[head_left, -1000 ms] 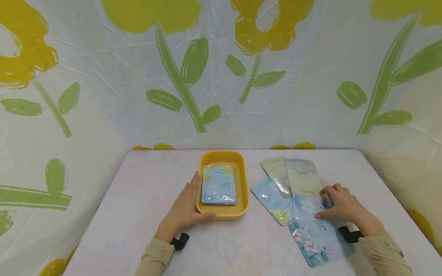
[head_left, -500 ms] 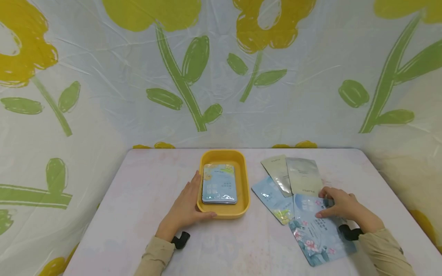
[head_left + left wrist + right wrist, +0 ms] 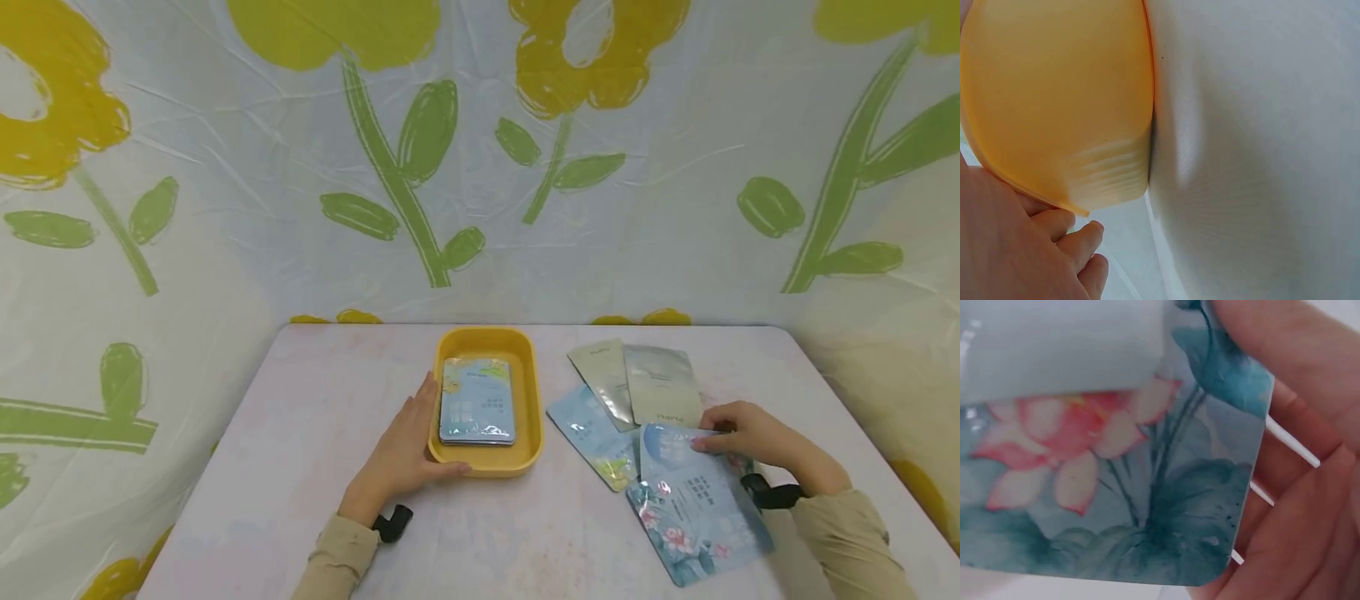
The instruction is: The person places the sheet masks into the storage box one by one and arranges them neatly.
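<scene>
My left hand [image 3: 405, 446] lies along the left side of a yellow plastic tray [image 3: 528, 396], its thumb at the near rim. The left wrist view shows fingers [image 3: 1082, 244] against the tray's outer wall. Inside the tray is a neat stack of light-blue sheet mask packets [image 3: 477, 400]. At the right, my right hand [image 3: 765, 437] pinches the upper edge of a blue lotus-print sheet mask packet [image 3: 701, 517], which bends across its upper part. In the right wrist view, the thumb is in front of this packet [image 3: 1204, 500] and the fingers are partly hidden behind it.
Past the lotus packet, two silvery packets [image 3: 663, 383] and a light-blue packet [image 3: 592, 433] lie overlapping. The pale tabletop [image 3: 525, 533] runs to a flower-print backdrop [image 3: 637, 250] at the back and sides.
My right hand's fingers have slipped under the lotus packet's upper edge and the hand has shifted slightly right. That part of the packet now bends up. Left hand and tray stay put.
</scene>
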`<state>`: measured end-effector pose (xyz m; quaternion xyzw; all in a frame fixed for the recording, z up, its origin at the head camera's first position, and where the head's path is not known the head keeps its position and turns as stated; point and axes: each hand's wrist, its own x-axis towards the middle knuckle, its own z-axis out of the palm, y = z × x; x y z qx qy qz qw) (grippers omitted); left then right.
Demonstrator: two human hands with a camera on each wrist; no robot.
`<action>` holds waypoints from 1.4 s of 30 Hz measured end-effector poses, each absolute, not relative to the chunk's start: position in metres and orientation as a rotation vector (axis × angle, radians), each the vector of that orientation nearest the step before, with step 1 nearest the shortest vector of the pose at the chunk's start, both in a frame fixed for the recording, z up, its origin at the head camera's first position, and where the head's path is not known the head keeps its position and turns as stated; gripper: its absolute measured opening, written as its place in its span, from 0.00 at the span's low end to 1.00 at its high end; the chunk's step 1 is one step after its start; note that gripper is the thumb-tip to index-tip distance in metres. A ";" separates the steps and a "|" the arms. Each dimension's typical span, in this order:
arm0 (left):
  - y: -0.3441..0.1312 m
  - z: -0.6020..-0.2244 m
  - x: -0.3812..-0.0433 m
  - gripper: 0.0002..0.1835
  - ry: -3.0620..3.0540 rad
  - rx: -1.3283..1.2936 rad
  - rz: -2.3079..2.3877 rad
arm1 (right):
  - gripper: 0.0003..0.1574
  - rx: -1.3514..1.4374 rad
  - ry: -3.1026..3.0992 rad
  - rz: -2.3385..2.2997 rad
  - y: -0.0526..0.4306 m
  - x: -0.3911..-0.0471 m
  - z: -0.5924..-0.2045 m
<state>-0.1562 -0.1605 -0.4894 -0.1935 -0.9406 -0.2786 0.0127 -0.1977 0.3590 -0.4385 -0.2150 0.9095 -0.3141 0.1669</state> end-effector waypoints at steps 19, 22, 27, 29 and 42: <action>-0.161 -0.491 -0.155 0.72 -2.921 -0.600 -0.877 | 0.08 -0.708 2.813 -0.817 0.349 -0.217 -0.390; -0.161 -0.492 -0.155 0.72 -2.909 -0.606 -0.878 | 0.09 -0.684 2.867 -0.837 0.348 -0.218 -0.389; -0.163 -0.492 -0.156 0.72 -2.914 -0.619 -0.858 | 0.28 -0.636 2.858 -1.107 0.343 -0.216 -0.391; -0.163 -0.493 -0.157 0.72 -2.921 -0.620 -0.853 | 0.37 -0.651 2.860 -1.217 0.342 -0.216 -0.394; -0.161 -0.491 -0.156 0.72 -2.935 -0.599 -0.876 | 0.34 -0.402 2.704 -1.703 0.303 -0.212 -0.399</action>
